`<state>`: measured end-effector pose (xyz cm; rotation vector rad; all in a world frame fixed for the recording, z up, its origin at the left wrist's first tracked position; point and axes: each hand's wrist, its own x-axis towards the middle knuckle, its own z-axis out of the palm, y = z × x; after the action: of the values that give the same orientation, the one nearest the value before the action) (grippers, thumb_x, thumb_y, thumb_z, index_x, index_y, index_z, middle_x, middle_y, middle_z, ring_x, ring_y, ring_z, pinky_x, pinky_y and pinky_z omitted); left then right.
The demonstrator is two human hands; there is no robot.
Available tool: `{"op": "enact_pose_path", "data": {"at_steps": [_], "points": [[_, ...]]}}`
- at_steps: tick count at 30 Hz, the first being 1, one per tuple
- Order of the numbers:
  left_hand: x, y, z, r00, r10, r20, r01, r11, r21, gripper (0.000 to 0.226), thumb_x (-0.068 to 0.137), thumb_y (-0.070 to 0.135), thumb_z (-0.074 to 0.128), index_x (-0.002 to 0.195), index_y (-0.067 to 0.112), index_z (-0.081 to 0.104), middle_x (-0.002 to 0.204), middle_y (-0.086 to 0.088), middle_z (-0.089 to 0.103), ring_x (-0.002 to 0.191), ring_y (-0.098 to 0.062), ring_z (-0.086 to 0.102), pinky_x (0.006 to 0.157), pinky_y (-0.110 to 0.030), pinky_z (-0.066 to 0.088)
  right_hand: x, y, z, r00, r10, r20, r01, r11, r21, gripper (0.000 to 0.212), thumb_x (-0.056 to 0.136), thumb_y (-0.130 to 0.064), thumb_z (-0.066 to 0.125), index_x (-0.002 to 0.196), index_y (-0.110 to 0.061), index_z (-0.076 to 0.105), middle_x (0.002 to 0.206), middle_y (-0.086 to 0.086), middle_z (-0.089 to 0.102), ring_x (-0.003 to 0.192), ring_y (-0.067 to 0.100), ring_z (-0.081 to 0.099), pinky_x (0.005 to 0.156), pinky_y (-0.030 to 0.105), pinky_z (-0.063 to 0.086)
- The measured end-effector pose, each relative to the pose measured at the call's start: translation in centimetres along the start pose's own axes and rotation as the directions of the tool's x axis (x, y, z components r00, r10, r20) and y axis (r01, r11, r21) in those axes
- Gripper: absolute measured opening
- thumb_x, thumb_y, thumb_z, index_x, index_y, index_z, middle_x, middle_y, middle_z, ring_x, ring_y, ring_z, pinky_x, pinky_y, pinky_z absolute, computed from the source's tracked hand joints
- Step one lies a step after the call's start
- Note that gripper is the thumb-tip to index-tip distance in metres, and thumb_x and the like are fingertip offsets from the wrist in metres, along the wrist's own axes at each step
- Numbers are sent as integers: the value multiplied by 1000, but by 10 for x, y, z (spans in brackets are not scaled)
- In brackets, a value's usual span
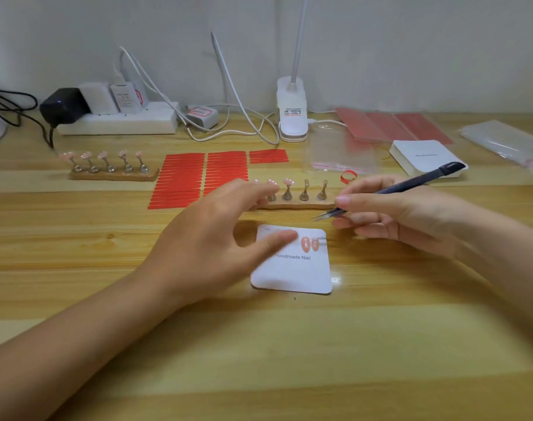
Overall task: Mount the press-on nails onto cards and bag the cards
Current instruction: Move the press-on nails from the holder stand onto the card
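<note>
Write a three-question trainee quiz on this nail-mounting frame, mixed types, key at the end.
1. True or false: the card already carries two pink nails.
2. What does the right hand grip? A) scissors B) tweezers C) glue tube
3. How many posts on the near nail stand are plainly bare?

Key
1. True.
2. B: the tweezers, tips pointing left over the card.
3. Two, at its right end; the left hand hides the left end.

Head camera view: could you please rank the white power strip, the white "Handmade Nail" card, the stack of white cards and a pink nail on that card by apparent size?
1. White power strip, though it lies farther away.
2. White "Handmade Nail" card, nearest the camera.
3. Stack of white cards.
4. Pink nail, clearly smallest.
</note>
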<state>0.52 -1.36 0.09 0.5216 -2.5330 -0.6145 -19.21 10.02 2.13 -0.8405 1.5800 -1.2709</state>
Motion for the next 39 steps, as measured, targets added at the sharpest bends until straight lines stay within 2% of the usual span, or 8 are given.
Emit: {"op": "enact_pose_path", "data": {"at_steps": [3,7,11,14,17,22,29,39], "points": [[-9,17,4,998,-67,-1,65,960,272,82,62,86,26,125,37,46,96,23,45,95,-3,44,73,-24,25,-2,4,2,999,-49,6,49,999,-17,33,43,-28,79,71,-18,65,72,2,73,75,18,72,48,14,49],[-11,21,9,987,-101,128,48,930,365,97,57,91,32,138,39,25,119,21,45,110,-5,36,82,-23,20,-6,6,7,989,-145,10,145,989,-3,15,50,-30,76,62,-22,72,77,3,74,82,19,72,56,15,52],[-1,8,-1,902,-95,422,61,994,92,77,78,55,53,136,58,3,138,31,29,128,3,15,104,-19,12,-13,7,8,981,-190,-31,189,982,-23,13,51,-31,76,63,-27,72,74,-1,73,77,18,72,55,16,51],[3,3,-8,778,-46,626,150,982,-114,74,82,29,42,131,65,0,134,48,23,133,12,10,111,-19,9,-21,8,6,976,-195,-99,190,980,-60,22,44,-37,77,64,-29,73,71,-2,73,66,13,71,46,15,48],[2,5,-6,809,-45,586,215,951,-224,76,72,25,36,134,61,9,131,46,31,131,14,16,112,-23,14,-29,14,7,985,-153,-75,151,988,-31,22,41,-33,77,61,-24,73,65,2,70,62,11,69,43,14,46],[-4,3,4,899,13,438,75,980,-184,73,76,63,57,136,53,16,131,39,38,129,10,28,110,-25,25,-39,20,10,996,-72,-47,72,997,-2,21,39,-30,79,58,-24,71,66,4,71,69,15,72,47,14,49],[-5,3,10,932,65,356,-13,989,-146,70,72,53,58,131,51,20,131,36,37,127,12,31,110,-24,23,-40,18,14,998,31,-56,-30,999,22,15,43,-22,78,52,-22,66,67,3,72,68,13,72,43,13,46],[-6,6,12,945,77,317,-24,986,-167,71,67,64,49,129,52,18,128,35,38,125,10,35,109,-32,28,-35,15,24,996,81,-41,-78,995,65,21,53,-14,78,65,-13,61,61,2,69,68,14,72,46,12,47]]}}
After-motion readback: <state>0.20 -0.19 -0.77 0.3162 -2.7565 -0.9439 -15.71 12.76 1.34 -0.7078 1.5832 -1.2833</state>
